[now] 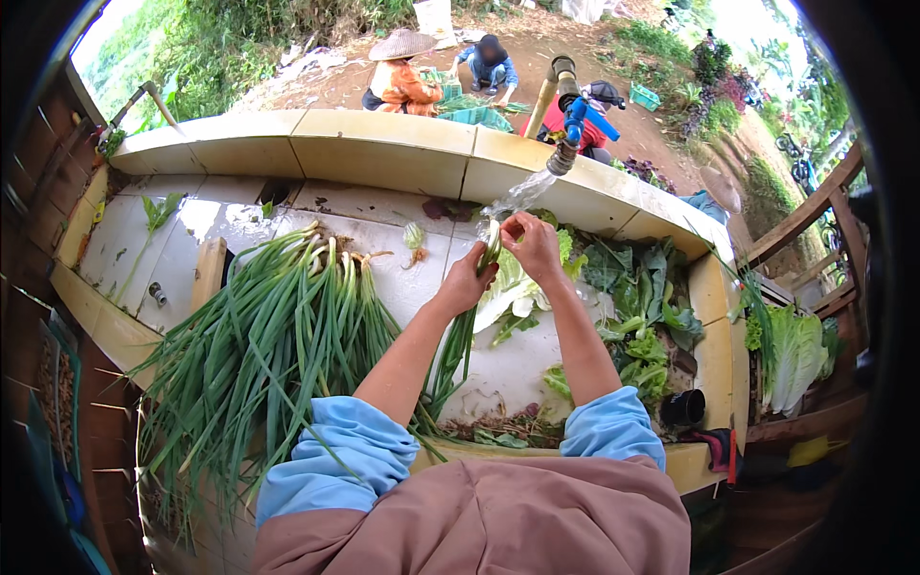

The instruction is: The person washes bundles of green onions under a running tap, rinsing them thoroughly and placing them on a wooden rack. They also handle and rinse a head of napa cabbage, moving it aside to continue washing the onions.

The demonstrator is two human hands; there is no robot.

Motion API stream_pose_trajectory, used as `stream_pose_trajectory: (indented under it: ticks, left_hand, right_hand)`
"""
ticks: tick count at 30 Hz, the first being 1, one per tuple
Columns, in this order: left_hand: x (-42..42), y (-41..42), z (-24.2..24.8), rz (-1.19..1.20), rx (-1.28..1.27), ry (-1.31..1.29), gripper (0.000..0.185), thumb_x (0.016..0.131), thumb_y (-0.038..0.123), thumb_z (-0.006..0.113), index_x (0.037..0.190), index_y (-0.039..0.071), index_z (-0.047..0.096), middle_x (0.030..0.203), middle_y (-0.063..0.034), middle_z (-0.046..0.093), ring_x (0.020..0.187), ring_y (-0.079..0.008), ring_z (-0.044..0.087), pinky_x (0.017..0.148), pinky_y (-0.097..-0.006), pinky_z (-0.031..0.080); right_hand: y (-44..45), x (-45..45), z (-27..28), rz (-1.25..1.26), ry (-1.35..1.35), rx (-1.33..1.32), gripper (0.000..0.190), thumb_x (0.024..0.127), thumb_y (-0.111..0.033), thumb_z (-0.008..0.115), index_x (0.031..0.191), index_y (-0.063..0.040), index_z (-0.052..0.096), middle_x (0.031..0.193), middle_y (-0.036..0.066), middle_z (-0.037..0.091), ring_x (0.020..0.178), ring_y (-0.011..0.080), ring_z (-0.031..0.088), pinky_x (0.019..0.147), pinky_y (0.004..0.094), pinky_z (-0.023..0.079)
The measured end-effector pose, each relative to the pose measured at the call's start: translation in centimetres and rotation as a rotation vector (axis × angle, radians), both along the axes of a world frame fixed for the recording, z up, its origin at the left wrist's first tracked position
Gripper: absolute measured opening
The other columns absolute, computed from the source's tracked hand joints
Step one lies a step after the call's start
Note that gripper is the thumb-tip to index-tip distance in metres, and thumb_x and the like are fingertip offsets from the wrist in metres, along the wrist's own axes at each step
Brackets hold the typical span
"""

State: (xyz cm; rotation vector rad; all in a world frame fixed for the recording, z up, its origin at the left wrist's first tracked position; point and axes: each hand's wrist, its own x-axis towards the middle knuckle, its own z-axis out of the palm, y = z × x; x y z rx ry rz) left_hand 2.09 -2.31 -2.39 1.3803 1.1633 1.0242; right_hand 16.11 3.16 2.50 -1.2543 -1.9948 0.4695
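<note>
A bunch of scallions is gripped in my left hand, its white ends up under the running tap. My right hand is beside those white ends with fingers bent; whether it pinches a stalk I cannot tell. Water pours from the tap's metal outlet, which has a blue valve. To the left, a large pile of scallions lies across the tiled basin, roots away from me. Pale cabbage leaves lie behind my hands.
Yellow tiles form the basin's rim. Leafy greens and a black cup are at the right, a wooden block at the left. Beyond the wall, several people crouch near green crates. A napa cabbage sits outside the right rim.
</note>
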Motion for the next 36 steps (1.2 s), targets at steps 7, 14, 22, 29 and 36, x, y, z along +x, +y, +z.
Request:
stream_pose_trajectory:
  ticks: [7, 14, 22, 29, 36]
  left_hand:
    - [-0.3, -0.3, 0.6, -0.051, 0.090, 0.210, 0.033, 0.085, 0.016, 0.052, 0.112, 0.000, 0.041, 0.084, -0.0173, 0.058, 0.074, -0.0281, 0.056, 0.065, -0.0355, 0.044]
    - [0.0, -0.8, 1.0, 0.029, 0.256, 0.318, 0.021, 0.087, 0.014, 0.049, 0.104, 0.003, 0.044, 0.080, -0.0143, 0.059, 0.063, -0.0205, 0.056, 0.059, -0.0323, 0.044]
    - [0.7, -1.3, 1.3, 0.073, 0.468, 1.008, 0.020, 0.080, 0.010, 0.048, 0.100, 0.012, 0.046, 0.077, -0.0110, 0.056, 0.069, -0.0285, 0.059, 0.061, -0.0402, 0.045]
    - [0.6, -1.2, 1.0, 0.085, 0.416, 1.079, 0.020, 0.079, 0.009, 0.046, 0.099, 0.010, 0.046, 0.079, -0.0112, 0.056, 0.067, -0.0278, 0.059, 0.060, -0.0391, 0.045]
    - [0.7, -0.9, 1.8, 0.118, 0.311, 1.013, 0.017, 0.084, 0.011, 0.040, 0.099, 0.005, 0.044, 0.083, -0.0147, 0.059, 0.071, -0.0309, 0.060, 0.062, -0.0417, 0.047]
  right_hand:
    - [3.7, 2.9, -1.4, -0.250, -0.064, 0.080, 0.010, 0.068, -0.007, 0.064, 0.074, -0.002, 0.058, 0.064, 0.008, 0.060, 0.057, 0.0149, 0.058, 0.057, 0.0271, 0.046]
    - [5.2, 6.6, -1.3, -0.173, 0.177, -0.232, 0.018, 0.080, -0.018, 0.058, 0.091, -0.003, 0.060, 0.079, 0.009, 0.063, 0.065, 0.0159, 0.060, 0.056, 0.0284, 0.047]
    - [3.9, 2.6, 3.1, 0.369, -0.488, -0.268, 0.039, 0.073, -0.044, 0.064, 0.091, -0.010, 0.067, 0.090, 0.012, 0.063, 0.084, 0.0246, 0.058, 0.075, 0.0347, 0.045]
    - [2.9, -0.4, 1.6, 0.360, -0.805, 0.164, 0.014, 0.073, -0.020, 0.059, 0.079, -0.008, 0.062, 0.101, 0.011, 0.058, 0.093, 0.0266, 0.054, 0.079, 0.0369, 0.043]
    - [2.7, -0.9, -1.6, 0.144, -0.784, 0.702, 0.012, 0.076, -0.009, 0.051, 0.085, -0.003, 0.057, 0.102, 0.013, 0.057, 0.097, 0.0246, 0.054, 0.082, 0.0332, 0.043]
